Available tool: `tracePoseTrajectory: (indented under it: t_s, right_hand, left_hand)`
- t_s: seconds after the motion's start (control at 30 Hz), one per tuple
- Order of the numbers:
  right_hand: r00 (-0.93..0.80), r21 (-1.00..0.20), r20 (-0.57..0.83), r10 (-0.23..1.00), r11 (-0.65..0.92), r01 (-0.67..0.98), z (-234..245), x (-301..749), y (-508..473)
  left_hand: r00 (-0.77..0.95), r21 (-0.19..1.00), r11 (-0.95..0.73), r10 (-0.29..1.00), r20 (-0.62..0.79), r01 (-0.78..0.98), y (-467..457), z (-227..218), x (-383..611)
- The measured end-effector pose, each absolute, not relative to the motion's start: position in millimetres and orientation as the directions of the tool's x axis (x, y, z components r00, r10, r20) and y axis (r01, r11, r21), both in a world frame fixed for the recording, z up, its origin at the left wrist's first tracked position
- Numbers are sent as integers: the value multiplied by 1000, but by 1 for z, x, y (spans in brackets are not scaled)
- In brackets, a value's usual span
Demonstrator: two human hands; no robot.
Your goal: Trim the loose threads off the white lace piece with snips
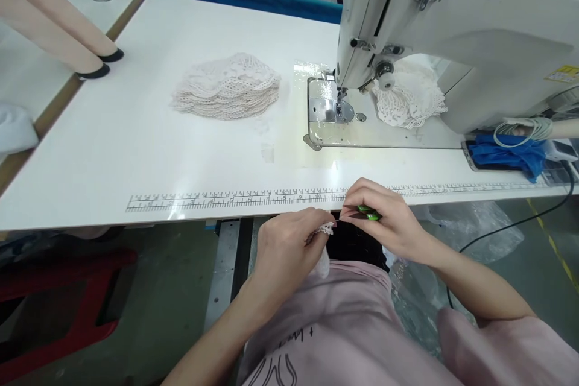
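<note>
White tabletop (217, 157) beyond; lace (322, 264) is pinched by left hand (288, 242), green tool (373, 216) clasped by right hand (392, 222), thread (337, 220) seemingly kept taut.

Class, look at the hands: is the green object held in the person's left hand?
No; the green object sits in the right hand, while the left hand grips a piece of white lace.
</note>
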State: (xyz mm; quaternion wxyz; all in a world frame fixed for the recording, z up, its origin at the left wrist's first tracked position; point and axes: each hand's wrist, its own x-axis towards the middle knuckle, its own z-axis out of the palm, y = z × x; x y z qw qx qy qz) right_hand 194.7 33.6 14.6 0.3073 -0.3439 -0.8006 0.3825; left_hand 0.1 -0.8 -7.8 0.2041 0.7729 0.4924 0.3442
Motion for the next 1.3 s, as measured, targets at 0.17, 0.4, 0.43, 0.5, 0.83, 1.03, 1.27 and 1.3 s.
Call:
tracePoseTrajectory:
  t_s: [0.17, 0.4, 0.43, 0.5, 0.83, 1.03, 1.27, 1.3]
  right_hand:
    - [-589, -828, 111, 801, 403, 391, 10, 199, 35]
    - [-623, -860, -7, 782, 313, 403, 18, 206, 34]
    - [-619, -903, -18, 785, 253, 346, 18, 204, 33]
    - [-639, -979, -51, 767, 86, 182, 15, 199, 30]
    - [-621, -790, 0, 784, 381, 481, 19, 224, 35]
    - [-382, -662, 123, 916, 362, 656, 40, 260, 36]
    - [-446, -831, 68, 893, 298, 470, 32, 222, 17]
    - [-444, -847, 66, 894, 286, 449, 27, 214, 16]
  left_hand:
    - [282, 671, -422, 907, 314, 609, -1, -2, -2]
    - [315, 711, -415, 907, 278, 567, -3, -3, -7]
    - [321, 691, -433, 900, 296, 579, -3, -4, -7]
    - [334, 670, -446, 894, 300, 594, -4, -6, -5]
    - [351, 632, -530, 848, 397, 565, -8, -4, -11]
    - [264, 702, -500, 866, 426, 507, -5, -3, -14]
    - [231, 753, -497, 868, 441, 431, 1, -6, 1]
    - [230, 763, -493, 870, 436, 418, 2, -5, 3]
